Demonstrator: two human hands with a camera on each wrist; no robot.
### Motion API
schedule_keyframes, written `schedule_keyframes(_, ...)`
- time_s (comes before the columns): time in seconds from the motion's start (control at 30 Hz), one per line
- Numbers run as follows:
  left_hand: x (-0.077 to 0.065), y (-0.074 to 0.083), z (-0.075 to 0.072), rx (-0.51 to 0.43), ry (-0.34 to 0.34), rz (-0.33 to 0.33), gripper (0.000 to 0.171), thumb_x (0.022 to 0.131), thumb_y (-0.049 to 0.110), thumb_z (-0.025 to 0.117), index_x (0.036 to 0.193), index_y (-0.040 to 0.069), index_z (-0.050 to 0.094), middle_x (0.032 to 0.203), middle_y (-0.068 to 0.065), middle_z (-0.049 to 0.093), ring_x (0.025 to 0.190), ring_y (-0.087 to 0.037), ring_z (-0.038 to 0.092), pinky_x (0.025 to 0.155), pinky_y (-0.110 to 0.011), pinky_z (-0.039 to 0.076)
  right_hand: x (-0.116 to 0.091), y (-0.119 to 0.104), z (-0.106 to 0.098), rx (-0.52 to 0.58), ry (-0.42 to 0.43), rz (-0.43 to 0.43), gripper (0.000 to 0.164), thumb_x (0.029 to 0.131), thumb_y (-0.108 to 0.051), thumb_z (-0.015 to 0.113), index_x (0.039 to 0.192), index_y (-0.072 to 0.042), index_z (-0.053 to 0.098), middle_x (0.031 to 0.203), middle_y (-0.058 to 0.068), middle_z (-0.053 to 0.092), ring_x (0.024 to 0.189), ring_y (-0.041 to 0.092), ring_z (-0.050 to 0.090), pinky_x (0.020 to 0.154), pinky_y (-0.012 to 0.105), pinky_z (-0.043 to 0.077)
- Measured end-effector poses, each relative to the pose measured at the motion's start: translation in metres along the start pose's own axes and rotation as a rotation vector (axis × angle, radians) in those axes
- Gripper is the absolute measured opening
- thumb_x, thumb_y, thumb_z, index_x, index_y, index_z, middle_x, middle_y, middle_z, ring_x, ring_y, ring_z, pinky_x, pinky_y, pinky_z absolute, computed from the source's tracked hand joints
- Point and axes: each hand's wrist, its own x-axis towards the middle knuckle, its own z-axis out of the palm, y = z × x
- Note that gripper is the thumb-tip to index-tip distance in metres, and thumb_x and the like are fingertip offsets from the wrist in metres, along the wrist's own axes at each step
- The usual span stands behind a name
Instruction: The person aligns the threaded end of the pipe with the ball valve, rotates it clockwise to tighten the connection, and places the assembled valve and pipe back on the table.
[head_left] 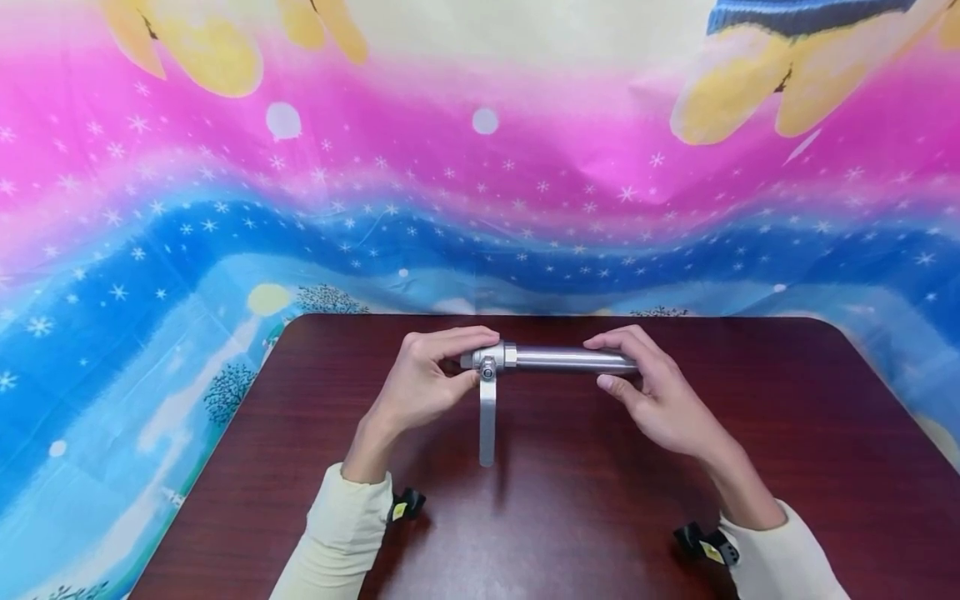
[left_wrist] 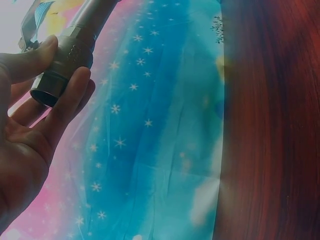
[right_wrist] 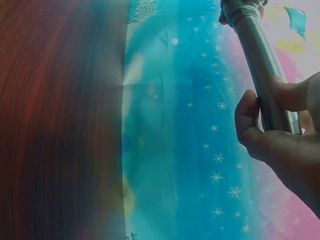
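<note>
A metal ball valve (head_left: 489, 358) joined to a straight steel pipe (head_left: 562, 360) is held level above the table. Its flat lever handle (head_left: 487, 425) points toward the person. My left hand (head_left: 423, 375) grips the valve body, thumb on the near side and fingers over the far side. At the other end, my right hand (head_left: 660, 392) holds the pipe between thumb and fingers. The left wrist view shows the round open end of the valve (left_wrist: 46, 95) between the fingers. In the right wrist view the pipe (right_wrist: 262, 70) runs up to the valve.
A dark reddish wooden table (head_left: 570, 517) with rounded far corners lies under the hands. Behind it hangs a pink and blue cloth (head_left: 465, 200) printed with snowflakes. Black wrist straps (head_left: 705, 546) sit at the cream sleeves (head_left: 337, 525).
</note>
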Motion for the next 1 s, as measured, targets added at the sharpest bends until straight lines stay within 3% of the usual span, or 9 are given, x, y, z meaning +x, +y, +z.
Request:
schedule_keyframes(0.33, 0.0033, -0.0006, -0.0023, -0.008, 0.008, 0.009, 0.045, 0.082, -0.013, 0.076, 0.124, 0.003, 0.080, 0.126, -0.016, 0.078, 0.086, -0.019, 0.071, 0.062, -0.023, 0.057, 0.0047, 0.0004, -0.0026, 0.031, -0.008, 0.012, 0.045, 0.102, 0.002, 0.066, 0.142, -0.020, 0.065, 0.121, 0.002, 0.062, 0.084, 0.012, 0.064, 0.070, 0.024, 0.055)
schedule_keyframes(0.6, 0.0021, -0.0013, -0.0014, -0.004, 0.011, 0.006, 0.044, 0.083, -0.013, 0.077, 0.123, 0.003, 0.080, 0.126, -0.015, 0.079, 0.089, -0.013, 0.069, 0.063, -0.022, 0.057, 0.0048, 0.0013, -0.0013, 0.058, -0.012, 0.021, 0.044, 0.104, 0.003, 0.063, 0.142, -0.018, 0.066, 0.116, 0.003, 0.063, 0.083, 0.017, 0.069, 0.072, 0.026, 0.060)
schedule_keyframes(0.83, 0.0010, -0.0005, -0.0014, -0.012, 0.007, -0.001, 0.046, 0.082, -0.014, 0.076, 0.124, 0.003, 0.080, 0.125, -0.015, 0.079, 0.087, -0.015, 0.069, 0.063, -0.024, 0.057, 0.0022, 0.0015, 0.0010, 0.042, 0.004, -0.010, 0.047, 0.099, 0.004, 0.070, 0.141, -0.018, 0.065, 0.131, 0.003, 0.062, 0.099, 0.007, 0.059, 0.076, 0.018, 0.051)
schedule_keyframes(1.0, -0.0003, -0.0001, -0.0010, -0.020, 0.012, -0.003, 0.046, 0.082, -0.014, 0.076, 0.124, 0.003, 0.080, 0.126, -0.016, 0.079, 0.084, -0.016, 0.068, 0.062, -0.023, 0.056, 0.0021, 0.0023, 0.0035, 0.023, 0.039, -0.045, 0.049, 0.096, 0.006, 0.073, 0.138, -0.018, 0.068, 0.131, 0.001, 0.065, 0.099, 0.006, 0.055, 0.077, 0.018, 0.046)
